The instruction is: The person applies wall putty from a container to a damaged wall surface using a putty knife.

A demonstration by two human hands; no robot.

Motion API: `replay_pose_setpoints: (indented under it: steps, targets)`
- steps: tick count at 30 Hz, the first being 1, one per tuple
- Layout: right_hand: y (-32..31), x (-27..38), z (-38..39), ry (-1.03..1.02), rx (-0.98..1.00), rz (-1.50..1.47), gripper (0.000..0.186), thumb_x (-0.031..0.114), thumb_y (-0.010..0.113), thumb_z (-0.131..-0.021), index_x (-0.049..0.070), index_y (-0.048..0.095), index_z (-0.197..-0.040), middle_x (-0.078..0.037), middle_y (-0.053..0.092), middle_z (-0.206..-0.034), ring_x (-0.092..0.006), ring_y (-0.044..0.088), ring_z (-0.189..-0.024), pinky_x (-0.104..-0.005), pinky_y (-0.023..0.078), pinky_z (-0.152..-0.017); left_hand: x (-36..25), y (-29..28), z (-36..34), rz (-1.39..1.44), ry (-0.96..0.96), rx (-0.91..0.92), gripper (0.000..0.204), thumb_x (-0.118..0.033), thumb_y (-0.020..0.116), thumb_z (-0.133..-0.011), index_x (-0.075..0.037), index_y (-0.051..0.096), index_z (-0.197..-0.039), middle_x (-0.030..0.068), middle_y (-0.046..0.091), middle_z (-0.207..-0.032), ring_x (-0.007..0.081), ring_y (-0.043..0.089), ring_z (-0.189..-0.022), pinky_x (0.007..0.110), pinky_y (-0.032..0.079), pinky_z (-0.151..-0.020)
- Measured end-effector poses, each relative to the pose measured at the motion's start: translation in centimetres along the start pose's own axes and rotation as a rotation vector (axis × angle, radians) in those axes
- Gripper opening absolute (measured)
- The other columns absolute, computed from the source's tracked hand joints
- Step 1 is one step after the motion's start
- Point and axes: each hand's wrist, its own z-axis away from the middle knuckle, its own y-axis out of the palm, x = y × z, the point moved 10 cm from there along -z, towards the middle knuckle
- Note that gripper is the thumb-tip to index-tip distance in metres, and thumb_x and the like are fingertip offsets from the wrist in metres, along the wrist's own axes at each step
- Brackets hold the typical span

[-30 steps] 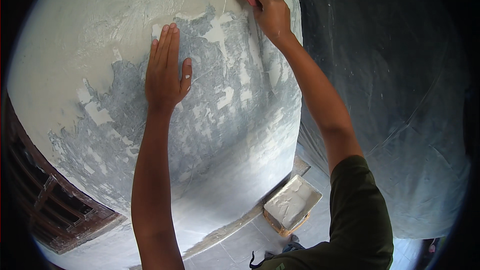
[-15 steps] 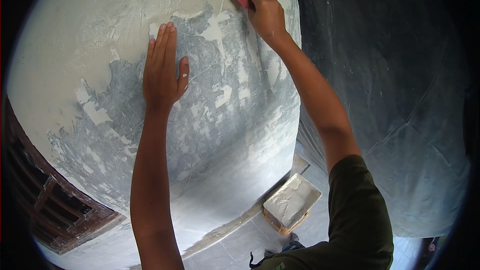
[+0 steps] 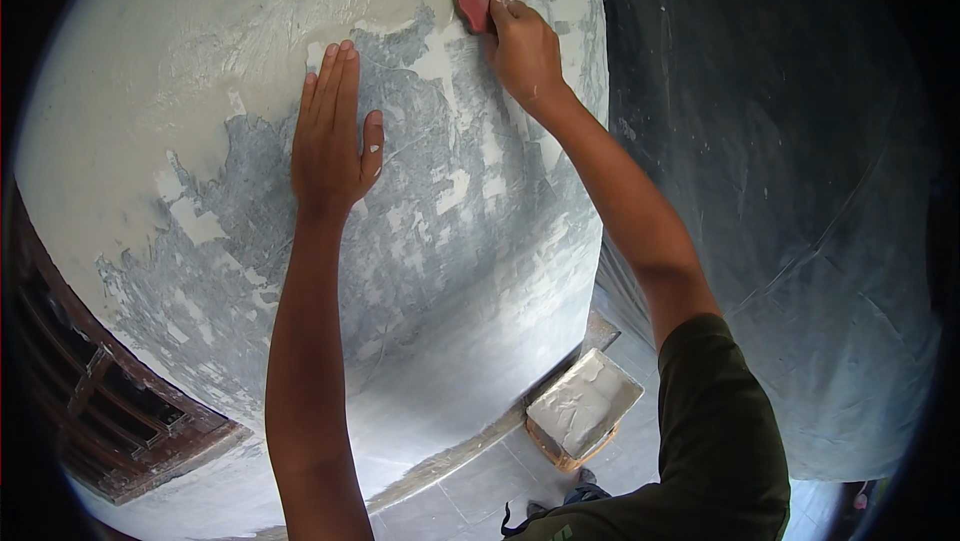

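Observation:
High on the wall point(image 3: 400, 231), my right hand point(image 3: 525, 53) grips a putty knife point(image 3: 473, 7) by its red handle. The blade, smeared with pale filler, lies against the wall surface. My left hand point(image 3: 330, 141) rests flat on the wall to the left and lower, fingers stretched upward and thumb apart, with a white speck on the thumb. Cream filler point(image 3: 200, 71) covers the upper left of the wall. Patchy grey with white scraps shows around and below both hands.
A rectangular tub of pale filler point(image 3: 585, 403) stands on an orange-brown support at the wall's foot, over grey floor tiles point(image 3: 480, 491). Dark plastic sheeting point(image 3: 780, 211) hangs on the right. A brown slatted wooden frame point(image 3: 110, 391) is set into the wall at lower left.
The putty knife and my right hand have moved slightly down and left along the wall. My left hand stays flat, in nearly the same place.

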Motion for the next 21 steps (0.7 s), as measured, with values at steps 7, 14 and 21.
replay_pose_setpoints:
  steps: [7,14,21]
  targets:
    - [-1.9,6.2,5.7,0.007,0.177,-0.356,0.046,-0.003,0.068,-0.077,-0.003,0.064,-0.122,-0.017,0.063,-0.081,-0.0323,0.064,-0.069,-0.0400,0.054,-0.064,0.5,-0.3,0.5,0.013,-0.006,0.000,0.055,-0.019,0.037,-0.099,-0.002,0.033,-0.151,0.0162,0.040,-0.155,0.0329,0.032,-0.147,0.050,0.022,-0.120]
    - [0.7,1.9,-0.2,0.055,0.041,-0.047,0.037,-0.004,0.065,-0.078,-0.005,0.063,-0.115,-0.020,0.064,-0.087,-0.0381,0.064,-0.076,-0.0440,0.053,-0.068,0.2,-0.3,0.2,0.025,-0.010,-0.021,0.054,-0.019,0.035,-0.100,0.000,0.032,-0.151,0.0173,0.040,-0.154,0.0334,0.032,-0.147,0.052,0.021,-0.120]
    - [-1.6,8.5,7.1,-0.026,0.178,-0.323,0.050,-0.004,0.070,-0.075,-0.002,0.063,-0.124,-0.017,0.061,-0.085,-0.0319,0.063,-0.077,-0.0406,0.053,-0.068,1.3,-1.7,0.8,0.024,-0.056,-0.086,0.053,-0.022,0.029,-0.103,0.000,0.032,-0.151,0.0169,0.040,-0.154,0.0344,0.032,-0.147,0.053,0.019,-0.120]
